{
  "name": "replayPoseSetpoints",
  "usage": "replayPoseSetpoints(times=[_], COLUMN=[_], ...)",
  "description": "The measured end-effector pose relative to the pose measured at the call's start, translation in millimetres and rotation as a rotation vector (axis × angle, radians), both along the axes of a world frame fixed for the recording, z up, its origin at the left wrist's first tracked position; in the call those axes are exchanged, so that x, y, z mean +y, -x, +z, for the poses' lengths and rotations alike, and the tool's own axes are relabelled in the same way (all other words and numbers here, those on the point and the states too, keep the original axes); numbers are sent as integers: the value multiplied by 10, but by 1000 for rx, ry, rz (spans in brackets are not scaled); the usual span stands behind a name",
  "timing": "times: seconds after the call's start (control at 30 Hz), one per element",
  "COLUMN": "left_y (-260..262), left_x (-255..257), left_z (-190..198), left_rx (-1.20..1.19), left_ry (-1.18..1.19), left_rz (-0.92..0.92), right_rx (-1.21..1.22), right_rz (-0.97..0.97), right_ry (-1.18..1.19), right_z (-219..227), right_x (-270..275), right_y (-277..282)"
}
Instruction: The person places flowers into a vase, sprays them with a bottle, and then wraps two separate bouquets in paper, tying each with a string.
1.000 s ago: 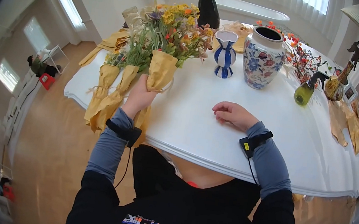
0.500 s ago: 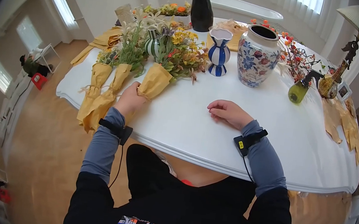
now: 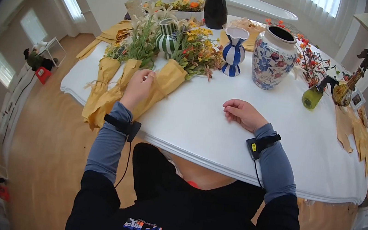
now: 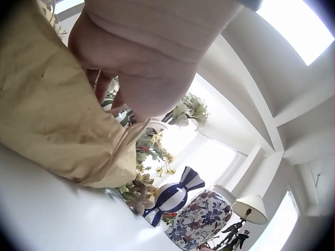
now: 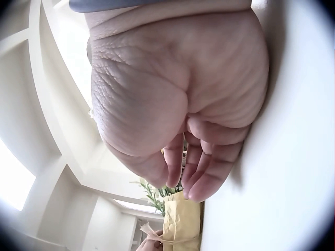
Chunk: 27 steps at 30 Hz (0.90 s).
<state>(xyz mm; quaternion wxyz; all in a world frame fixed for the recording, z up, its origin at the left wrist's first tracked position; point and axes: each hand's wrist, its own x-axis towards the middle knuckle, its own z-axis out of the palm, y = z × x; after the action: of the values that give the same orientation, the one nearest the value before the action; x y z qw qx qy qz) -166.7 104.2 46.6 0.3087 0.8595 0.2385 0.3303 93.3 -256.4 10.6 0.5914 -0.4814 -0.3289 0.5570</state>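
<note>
In the head view, my left hand [image 3: 137, 89] is over the paper-wrapped bouquets, its fingers loosely bent. Beside it on the right lies a bouquet in yellow paper [image 3: 170, 79], its blossoms [image 3: 201, 52] toward the back. Two more wrapped bouquets [image 3: 105, 74] lie to the left. The left wrist view has the crumpled paper [image 4: 57, 115] beside my left palm [image 4: 141, 57], with no visible grip on it. My right hand [image 3: 245, 115] rests at the table's middle, empty, fingers loosely curled; the right wrist view shows its palm [image 5: 178, 83].
Behind the bouquets stands a green-striped vase [image 3: 167, 38]. A blue-striped vase [image 3: 234, 54], a large floral vase [image 3: 272, 59] and a green spray bottle [image 3: 312, 97] are farther right on the white table [image 3: 217, 142]. A black vase [image 3: 215, 7] is at the back.
The raised bouquet has come down onto the table beside the others. My left hand has let go of it and moved up along its left side. My right hand stays about where it was.
</note>
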Motion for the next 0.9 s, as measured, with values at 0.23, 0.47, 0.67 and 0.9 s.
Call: replayPoseSetpoints(times=[0.23,0.47,0.67,0.9], left_y=[-66,-314,-572,-665], left_x=[-301,-1320,-2047,-1999], left_z=[381,587,29,-404], left_rx=[-152,-355,-240,-288], left_ry=[160,82,396,380], left_rz=[-57,-208,-487,-393], right_rx=[-20,-161,-103,-394], right_rz=[-106,-177,-37,2], right_ry=[24,-44,-244,21], right_z=[49,99,134,61], right_x=[46,181,310,322], right_y=[70,333,642,590])
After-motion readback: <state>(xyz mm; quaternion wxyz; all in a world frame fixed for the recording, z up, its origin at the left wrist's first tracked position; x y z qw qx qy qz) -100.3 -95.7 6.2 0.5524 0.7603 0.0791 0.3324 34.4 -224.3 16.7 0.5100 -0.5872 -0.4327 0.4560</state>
